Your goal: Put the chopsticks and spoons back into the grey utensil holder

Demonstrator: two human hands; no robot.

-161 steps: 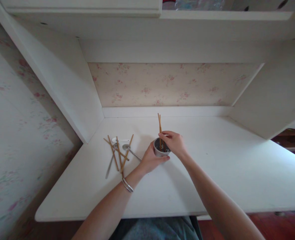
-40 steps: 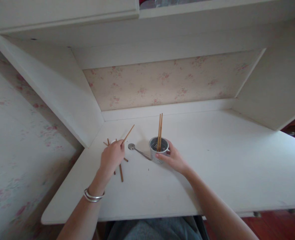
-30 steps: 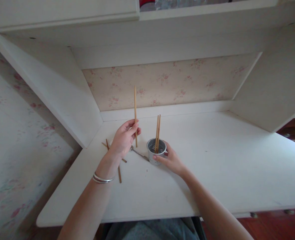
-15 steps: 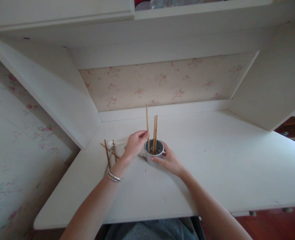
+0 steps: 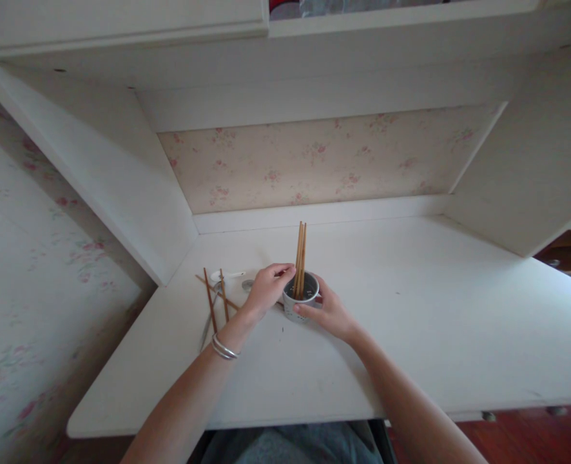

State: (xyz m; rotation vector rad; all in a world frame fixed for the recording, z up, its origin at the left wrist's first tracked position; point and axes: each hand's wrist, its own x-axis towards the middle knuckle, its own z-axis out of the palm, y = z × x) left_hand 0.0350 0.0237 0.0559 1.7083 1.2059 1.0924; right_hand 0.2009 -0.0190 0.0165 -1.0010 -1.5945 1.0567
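Observation:
A light grey metal cup point(image 5: 295, 312) with small holes in its wall stands upright on the table. Several wooden chopsticks point(image 5: 301, 254) rise from it, bunched together and leaning slightly. My right hand point(image 5: 329, 312) is wrapped round the cup's right side, thumb across the front. At the cup's left rim, my left hand point(image 5: 269, 287) has its thumb and forefinger closed at the leftmost chopstick; the exact contact is partly hidden. Left of that wrist lie loose wooden chopsticks point(image 5: 209, 299), a white spoon point(image 5: 230, 275) and metal cutlery point(image 5: 205, 327), partly covered by my forearm.
The white tabletop point(image 5: 435, 322) runs to a low back ledge under floral wallpaper point(image 5: 314, 154). White side panels point(image 5: 106, 154) close in the left and right, and a shelf point(image 5: 338, 58) overhangs. A spoon-like metal piece point(image 5: 247, 284) lies behind my left hand.
My left hand has lowered its chopstick into the cup and moved slightly right, so the stick now stands level with the others. My right hand keeps its hold.

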